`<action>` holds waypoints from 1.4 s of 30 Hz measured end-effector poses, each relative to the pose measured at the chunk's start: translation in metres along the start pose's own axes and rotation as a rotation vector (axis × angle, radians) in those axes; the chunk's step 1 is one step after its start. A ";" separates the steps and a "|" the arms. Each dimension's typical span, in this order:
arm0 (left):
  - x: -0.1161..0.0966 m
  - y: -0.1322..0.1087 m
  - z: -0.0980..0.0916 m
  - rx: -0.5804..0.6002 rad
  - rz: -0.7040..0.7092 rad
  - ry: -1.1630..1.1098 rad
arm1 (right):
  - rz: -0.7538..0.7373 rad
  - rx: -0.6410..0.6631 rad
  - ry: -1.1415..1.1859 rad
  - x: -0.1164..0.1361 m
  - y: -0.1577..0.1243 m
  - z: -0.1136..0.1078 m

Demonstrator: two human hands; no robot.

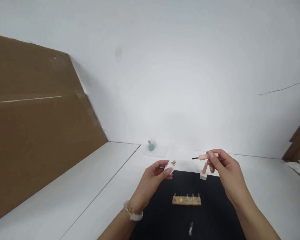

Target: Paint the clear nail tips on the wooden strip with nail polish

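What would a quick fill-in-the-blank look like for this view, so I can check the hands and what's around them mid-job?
The left hand holds a small white block with a ____ top.
The right hand pinches a pale pink brush handle whose dark tip points toward the ____ hand.
A wooden strip with small upright pegs lies on the mat, which is ____ in colour.
A small bottle with a grey cap stands beyond the mat, and its body is ____.

Missing words: silver; left; black; teal.
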State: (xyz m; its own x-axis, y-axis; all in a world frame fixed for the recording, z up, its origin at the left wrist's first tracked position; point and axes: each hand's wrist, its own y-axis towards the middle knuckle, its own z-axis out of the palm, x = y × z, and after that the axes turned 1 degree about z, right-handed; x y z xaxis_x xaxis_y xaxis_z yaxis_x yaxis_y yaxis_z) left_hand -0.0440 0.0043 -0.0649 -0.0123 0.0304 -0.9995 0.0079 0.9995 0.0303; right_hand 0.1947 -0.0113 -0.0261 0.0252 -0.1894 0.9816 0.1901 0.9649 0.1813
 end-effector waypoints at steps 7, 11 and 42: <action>0.020 -0.003 -0.001 -0.091 0.101 0.040 | 0.074 0.092 0.051 0.001 0.003 -0.007; 0.014 -0.013 0.010 -0.096 0.188 0.151 | 0.057 0.118 0.020 0.000 -0.001 -0.003; 0.071 -0.074 -0.012 0.114 0.147 0.807 | -0.024 0.008 0.007 0.012 -0.005 -0.005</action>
State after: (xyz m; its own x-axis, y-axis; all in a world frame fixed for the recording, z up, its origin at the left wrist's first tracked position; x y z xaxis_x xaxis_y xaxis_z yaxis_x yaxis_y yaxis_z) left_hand -0.0570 -0.0673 -0.1382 -0.7169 0.2000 -0.6678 0.1664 0.9794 0.1147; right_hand 0.1986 -0.0194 -0.0154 0.0278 -0.2141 0.9764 0.1824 0.9615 0.2057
